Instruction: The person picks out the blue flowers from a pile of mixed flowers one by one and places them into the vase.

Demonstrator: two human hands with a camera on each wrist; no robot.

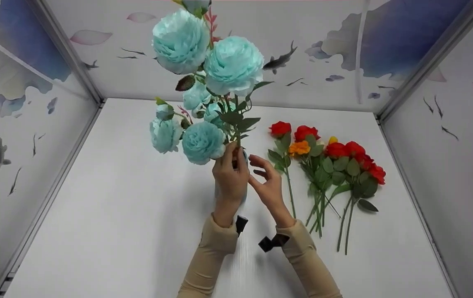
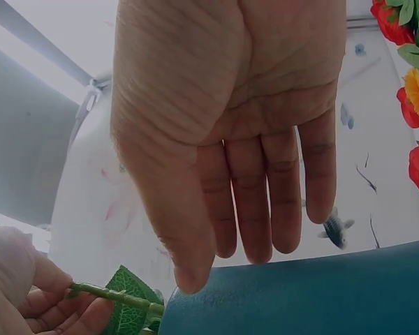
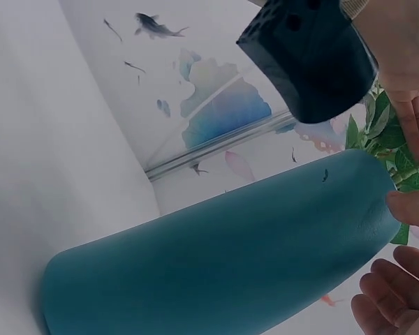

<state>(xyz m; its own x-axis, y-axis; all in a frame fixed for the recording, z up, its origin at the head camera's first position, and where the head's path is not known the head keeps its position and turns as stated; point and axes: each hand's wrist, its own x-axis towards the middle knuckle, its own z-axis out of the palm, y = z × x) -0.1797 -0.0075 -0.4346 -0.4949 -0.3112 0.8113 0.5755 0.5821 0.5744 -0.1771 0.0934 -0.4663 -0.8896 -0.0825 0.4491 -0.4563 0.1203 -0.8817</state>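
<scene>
My left hand (image 1: 231,178) pinches a green flower stem (image 2: 119,296) at the mouth of a teal vase (image 3: 216,244). Large light-blue artificial peonies (image 1: 234,65) with dark leaves rise above and left of this hand. The vase stands upright, mostly hidden behind the left hand in the head view. My right hand (image 1: 270,188) is beside the rim on the right, its fingers loosely extended and holding nothing. In the left wrist view, the palm of the right hand (image 2: 230,105) faces the camera, fingers down near the vase. Whether its thumb touches the rim, I cannot tell.
Several red roses (image 1: 337,151) and an orange flower (image 1: 299,147) lie with their stems on the white table (image 1: 95,231) to the right. Printed panels (image 1: 13,136) wall the table at the back and both sides. Each wrist carries a black camera (image 3: 314,56).
</scene>
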